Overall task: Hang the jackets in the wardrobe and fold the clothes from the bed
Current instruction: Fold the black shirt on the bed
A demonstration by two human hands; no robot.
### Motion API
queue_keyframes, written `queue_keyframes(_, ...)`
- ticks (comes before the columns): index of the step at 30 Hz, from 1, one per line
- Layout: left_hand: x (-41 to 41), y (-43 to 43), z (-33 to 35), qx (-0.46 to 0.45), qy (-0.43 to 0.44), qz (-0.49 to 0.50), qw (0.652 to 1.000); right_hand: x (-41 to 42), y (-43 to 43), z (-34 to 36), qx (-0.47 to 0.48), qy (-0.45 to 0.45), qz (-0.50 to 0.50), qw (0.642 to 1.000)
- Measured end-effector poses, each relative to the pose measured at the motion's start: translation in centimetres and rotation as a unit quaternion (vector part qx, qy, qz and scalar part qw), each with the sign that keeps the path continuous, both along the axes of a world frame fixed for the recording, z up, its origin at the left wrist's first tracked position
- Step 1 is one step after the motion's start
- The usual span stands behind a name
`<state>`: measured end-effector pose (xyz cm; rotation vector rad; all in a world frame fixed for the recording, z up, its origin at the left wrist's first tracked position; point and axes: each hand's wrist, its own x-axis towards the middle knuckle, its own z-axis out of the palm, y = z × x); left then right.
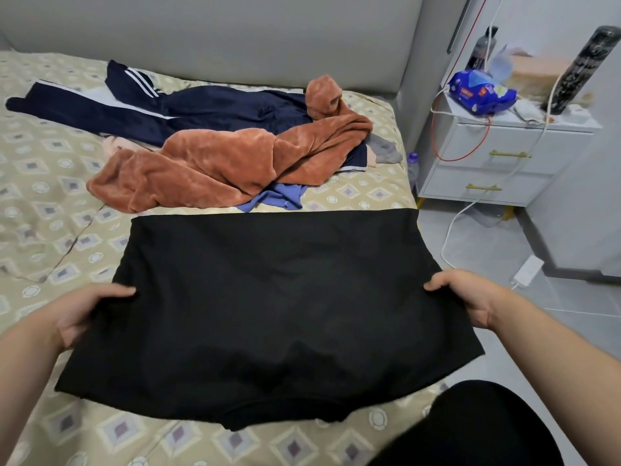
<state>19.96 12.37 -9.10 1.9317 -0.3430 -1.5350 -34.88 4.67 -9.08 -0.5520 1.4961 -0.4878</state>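
Note:
A black garment (268, 307) is spread flat over the near part of the bed (50, 203). My left hand (87, 311) grips its left edge, thumb on top and fingers under the cloth. My right hand (470, 297) grips its right edge the same way. Beyond it lies a heap of clothes: a rust-brown fleece garment (218, 166), navy track trousers with white stripes (134, 109), a blue-violet piece (279, 198) under the fleece and a grey sock (386, 149) by the bed's right edge.
A grey padded headboard (235, 35) runs along the far side. A white bedside cabinet (504, 153) at the right holds a blue tissue pack (484, 94), bottles and cables. A white power strip (527, 270) lies on the tiled floor.

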Motion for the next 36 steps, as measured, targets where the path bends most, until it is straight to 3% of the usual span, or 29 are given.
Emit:
queue_keyframes(4,-0.3,-3.6,0.5,-0.047,-0.012,0.012,0.999,0.8,-2.9,0.4,-0.030,-0.016,-0.013,0.999)
queue_keyframes(11,-0.4,-6.6,-0.9,0.000,0.012,0.008,1.000,2.4,-6.5,-1.1,0.007,-0.026,-0.016,0.999)
queue_keyframes(16,1.7,-8.0,-1.2,-0.126,0.100,0.027,0.987,1.6,-8.3,-1.3,-0.040,-0.095,-0.082,0.991)
queue_keyframes(18,1.3,-8.9,-1.7,-0.133,0.066,0.032,0.988,1.6,-8.9,-1.7,-0.036,-0.074,-0.068,0.994)
queue_keyframes(22,1.4,-10.1,-2.1,-0.058,0.016,0.031,0.998,1.8,-9.6,-2.5,0.005,-0.015,-0.035,0.999)
queue_keyframes(27,1.6,-11.6,-1.5,-0.067,0.011,0.023,0.997,2.9,-11.7,-2.3,-0.032,-0.011,-0.057,0.998)
queue_keyframes(33,2.5,-14.5,-1.0,-0.176,0.005,0.063,0.982,4.3,-15.5,-1.8,-0.142,-0.017,-0.122,0.982)
queue_keyframes(36,2.0,-14.2,-3.0,-0.153,-0.018,0.028,0.988,4.6,-14.4,-3.1,-0.129,0.030,-0.098,0.986)
